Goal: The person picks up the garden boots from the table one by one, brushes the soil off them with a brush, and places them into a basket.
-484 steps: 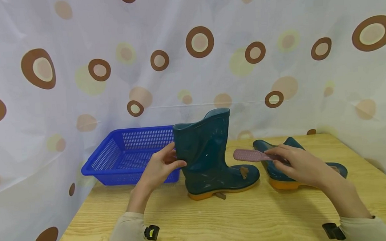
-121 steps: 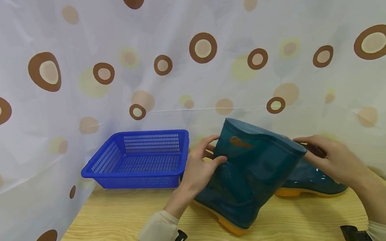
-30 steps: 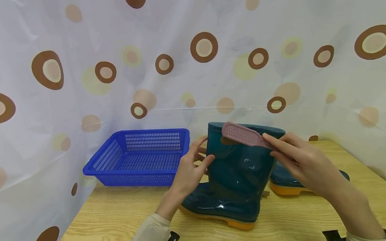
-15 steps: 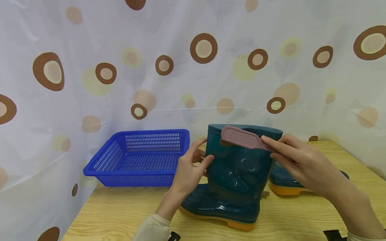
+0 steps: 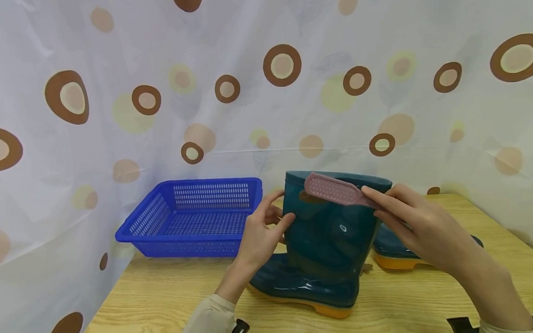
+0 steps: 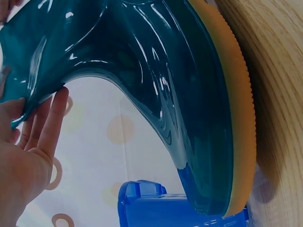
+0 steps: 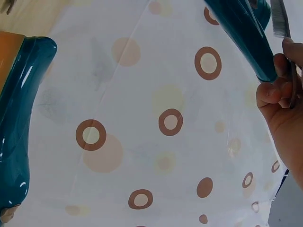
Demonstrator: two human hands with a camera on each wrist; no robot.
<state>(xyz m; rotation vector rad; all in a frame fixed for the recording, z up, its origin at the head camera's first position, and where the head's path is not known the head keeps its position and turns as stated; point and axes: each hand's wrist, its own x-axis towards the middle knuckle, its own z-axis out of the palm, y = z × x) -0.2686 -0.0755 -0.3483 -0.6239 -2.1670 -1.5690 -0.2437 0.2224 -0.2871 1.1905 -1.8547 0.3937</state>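
Observation:
A dark green rubber boot (image 5: 325, 249) with an orange sole stands on the table, toe to the left, its shaft leaning slightly. My left hand (image 5: 260, 234) pinches the shaft's left edge between thumb and fingers; the left wrist view shows the boot's side and my hand (image 6: 28, 163) at the shaft. Across the upper shaft my right hand (image 5: 421, 224) holds a pink brush (image 5: 333, 189) by its handle, bristles toward the boot. A brown patch (image 5: 311, 198) shows partly from under the brush head. In the right wrist view the bristles (image 7: 280, 21) come close to the shaft.
A second green boot (image 5: 393, 245) lies behind my right forearm, partly hidden; the right wrist view shows a brown bit (image 7: 9, 213) on it. A blue perforated basket (image 5: 187, 247) stands at the back left. A small brown scrap (image 5: 367, 268) lies on the wooden table (image 5: 165, 302).
Since the earliest frame the boot has turned from toe right to toe left. It was tilted four seconds ago and stands straighter now. The brush came onto the shaft, shifting slightly since.

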